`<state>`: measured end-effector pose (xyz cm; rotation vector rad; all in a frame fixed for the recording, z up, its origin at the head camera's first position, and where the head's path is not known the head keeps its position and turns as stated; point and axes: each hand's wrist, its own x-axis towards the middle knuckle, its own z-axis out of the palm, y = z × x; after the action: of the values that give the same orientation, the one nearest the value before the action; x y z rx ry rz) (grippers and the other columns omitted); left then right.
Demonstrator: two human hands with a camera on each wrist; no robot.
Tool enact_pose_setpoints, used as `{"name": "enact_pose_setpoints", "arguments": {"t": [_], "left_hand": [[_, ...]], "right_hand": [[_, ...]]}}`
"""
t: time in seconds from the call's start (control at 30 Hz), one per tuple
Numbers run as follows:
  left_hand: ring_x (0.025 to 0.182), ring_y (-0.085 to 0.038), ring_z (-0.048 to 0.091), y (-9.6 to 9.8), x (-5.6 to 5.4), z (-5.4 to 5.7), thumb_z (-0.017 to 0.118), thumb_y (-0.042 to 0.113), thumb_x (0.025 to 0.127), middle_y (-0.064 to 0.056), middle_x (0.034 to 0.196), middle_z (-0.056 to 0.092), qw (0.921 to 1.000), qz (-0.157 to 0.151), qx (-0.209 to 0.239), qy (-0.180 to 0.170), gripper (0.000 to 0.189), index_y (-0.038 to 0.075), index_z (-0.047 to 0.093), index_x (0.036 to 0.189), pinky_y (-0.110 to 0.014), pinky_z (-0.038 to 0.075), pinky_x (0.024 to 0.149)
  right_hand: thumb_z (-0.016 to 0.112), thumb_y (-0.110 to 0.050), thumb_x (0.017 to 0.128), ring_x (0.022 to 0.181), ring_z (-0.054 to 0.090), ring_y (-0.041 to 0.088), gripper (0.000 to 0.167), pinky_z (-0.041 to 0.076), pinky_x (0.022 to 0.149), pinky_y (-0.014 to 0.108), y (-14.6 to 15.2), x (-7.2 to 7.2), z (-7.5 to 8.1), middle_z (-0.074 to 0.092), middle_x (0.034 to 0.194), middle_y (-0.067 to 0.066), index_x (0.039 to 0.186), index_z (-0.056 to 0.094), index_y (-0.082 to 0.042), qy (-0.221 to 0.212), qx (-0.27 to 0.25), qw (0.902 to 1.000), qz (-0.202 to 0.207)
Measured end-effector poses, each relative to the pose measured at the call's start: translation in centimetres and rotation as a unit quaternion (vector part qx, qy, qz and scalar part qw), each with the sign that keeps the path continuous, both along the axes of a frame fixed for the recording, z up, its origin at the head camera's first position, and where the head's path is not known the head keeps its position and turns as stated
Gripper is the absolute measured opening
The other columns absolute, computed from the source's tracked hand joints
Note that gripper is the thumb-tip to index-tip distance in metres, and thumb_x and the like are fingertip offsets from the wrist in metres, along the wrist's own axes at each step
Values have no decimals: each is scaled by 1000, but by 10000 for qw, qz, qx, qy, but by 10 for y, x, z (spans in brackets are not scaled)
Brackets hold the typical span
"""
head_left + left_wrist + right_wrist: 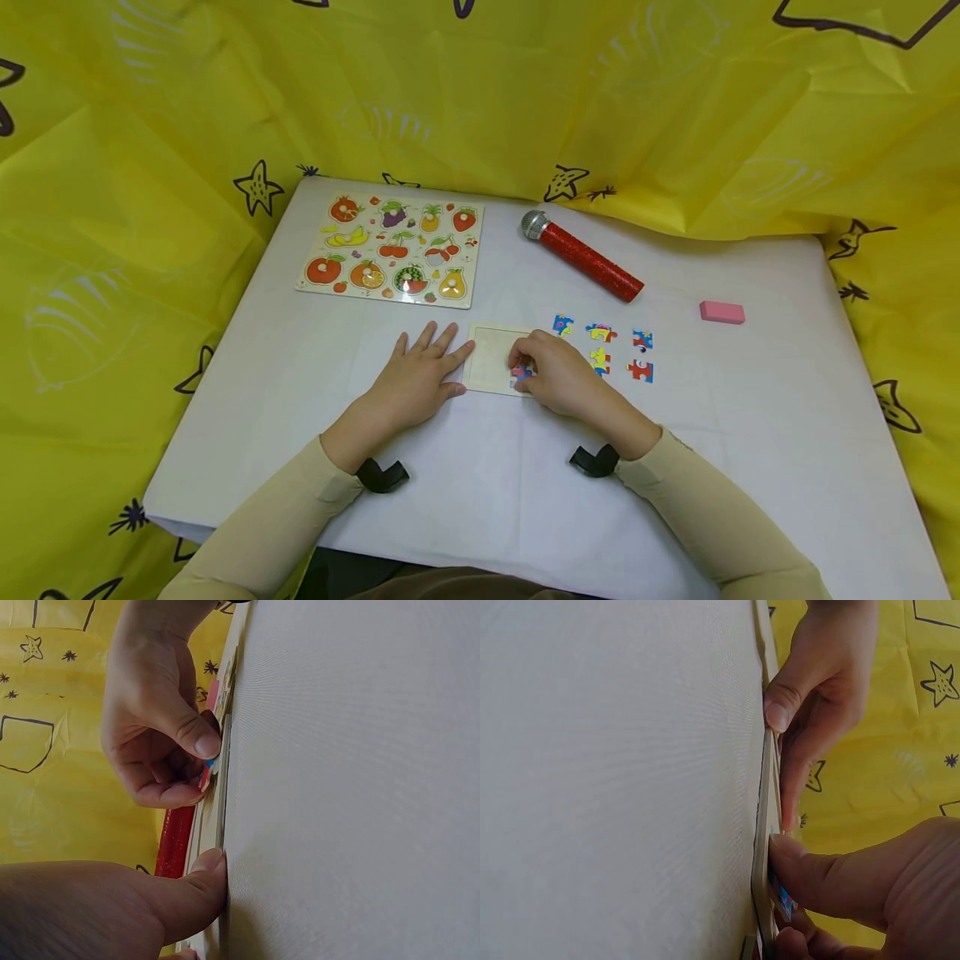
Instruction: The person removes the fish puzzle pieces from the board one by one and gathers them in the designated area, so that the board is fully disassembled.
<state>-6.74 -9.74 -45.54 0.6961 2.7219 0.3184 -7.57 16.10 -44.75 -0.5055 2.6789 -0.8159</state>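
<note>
A shallow, pale wooden puzzle tray lies on the table in front of the person. Spread flat, the left hand touches the tray's left edge with thumb and index finger. Over the tray's lower right part, the right hand pinches a small blue and red jigsaw piece. That piece shows between thumb and fingers in the left wrist view. In the right wrist view the piece is tilted close over the tray, partly hidden by the thumb.
Several loose jigsaw pieces lie right of the tray. Behind are a fruit peg board and a red microphone. A pink block sits farther right. Yellow patterned cloth hangs along the white table's far side.
</note>
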Motion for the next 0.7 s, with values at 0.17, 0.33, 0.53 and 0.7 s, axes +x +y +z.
{"name": "enact_pose_setpoints", "arguments": {"t": [0.17, 0.33, 0.53, 0.7], "left_hand": [[168, -43, 17, 0, 0, 0, 64, 47, 106, -8, 180, 23, 10000, -8, -11, -12, 69, 30, 38, 168, -77, 20, 128], [168, -44, 17, 0, -1, -1, 64, 48, 106, -8, 180, 23, 10000, -23, -51, -2, 70, 30, 38, 168, -77, 20, 128], [168, -44, 17, 0, 0, 0, 64, 48, 106, -8, 180, 23, 10000, -23, -73, 0, 70, 30, 38, 168, -77, 21, 128], [168, -44, 17, 1, 0, -1, 64, 49, 106, -8, 180, 23, 10000, -8, -88, 5, 70, 31, 38, 168, -77, 20, 128]], "right_hand": [[85, -5, 89, 90, 60, 18, 20, 51, 83, 33, 1, 0, -1, 67, 98, -1, 103, 79, -18, 51, -128, 9999, -14], [82, -2, 92, 91, 62, 17, 19, 51, 84, 34, 1, 0, 0, 70, 100, -2, 101, 83, -19, 137, -354, 9993, -16], [81, -2, 93, 92, 64, 17, 20, 51, 84, 33, 2, 0, -1, 71, 99, -3, 101, 84, -19, 209, -597, 9980, 32], [83, -3, 92, 87, 62, 15, 16, 52, 78, 29, 1, 0, -2, 72, 93, -4, 101, 83, -17, 1, -887, 9961, -15]]}}
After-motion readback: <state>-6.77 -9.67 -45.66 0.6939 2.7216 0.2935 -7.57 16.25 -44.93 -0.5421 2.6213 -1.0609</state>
